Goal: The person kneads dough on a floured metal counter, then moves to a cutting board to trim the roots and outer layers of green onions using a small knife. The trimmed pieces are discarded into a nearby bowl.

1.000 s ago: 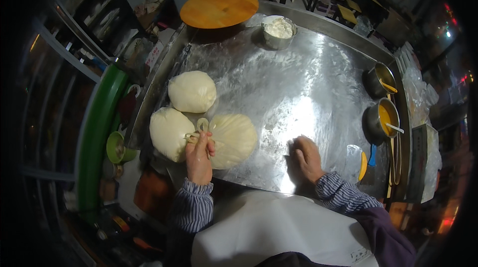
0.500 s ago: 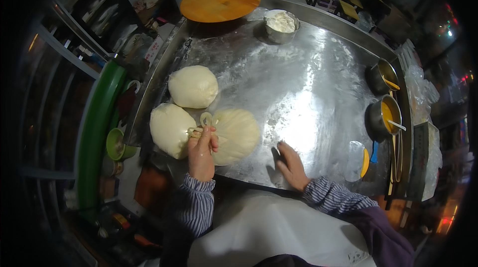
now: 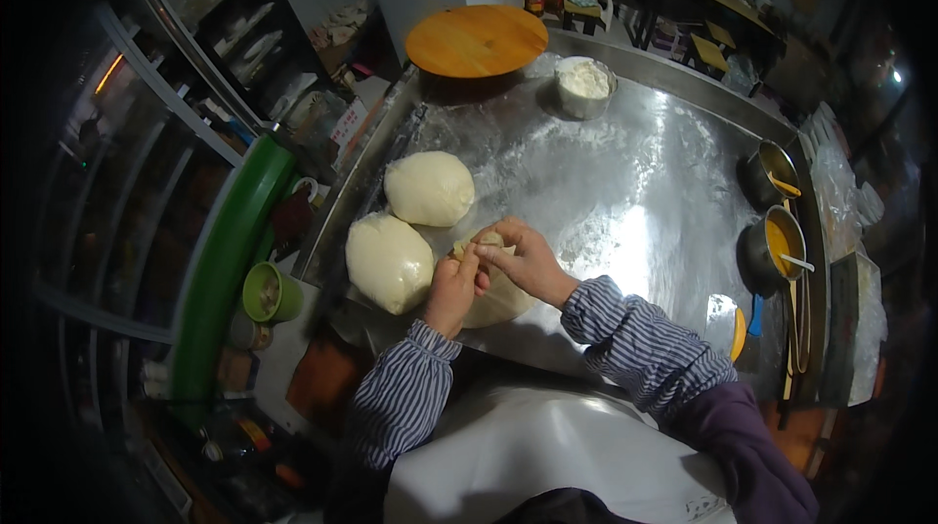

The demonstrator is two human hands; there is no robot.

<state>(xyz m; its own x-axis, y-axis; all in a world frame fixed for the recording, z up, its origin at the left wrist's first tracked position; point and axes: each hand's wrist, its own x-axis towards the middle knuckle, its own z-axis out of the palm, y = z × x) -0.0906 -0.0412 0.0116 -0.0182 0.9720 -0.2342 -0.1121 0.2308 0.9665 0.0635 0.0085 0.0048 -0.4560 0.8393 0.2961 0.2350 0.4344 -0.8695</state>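
A clear plastic bag of dough (image 3: 500, 303) lies near the front edge of the steel table, partly hidden under my hands. My left hand (image 3: 455, 290) pinches the twisted neck of this bag. From the right, my right hand (image 3: 529, 262) has its fingers closed on the same bag top, close against the left fingertips. Two more rounded, pale dough bags sit to the left: one dough bag (image 3: 389, 263) beside my left hand, another dough bag (image 3: 430, 189) just behind it. Fine detail of the knot is hidden by my fingers.
At the back of the steel table (image 3: 674, 192) are a round wooden board (image 3: 477, 40) and a metal bowl of white flour (image 3: 584, 86). Two metal pots, one with yellow liquid (image 3: 782, 236), and a yellow-edged scraper (image 3: 739, 334) line the right side. A green cup (image 3: 274, 293) stands off the left edge.
My right hand has left the tabletop and come leftward to the bag's neck, meeting my left hand there. The loop that stood above the left hand is now covered. The view has shifted.
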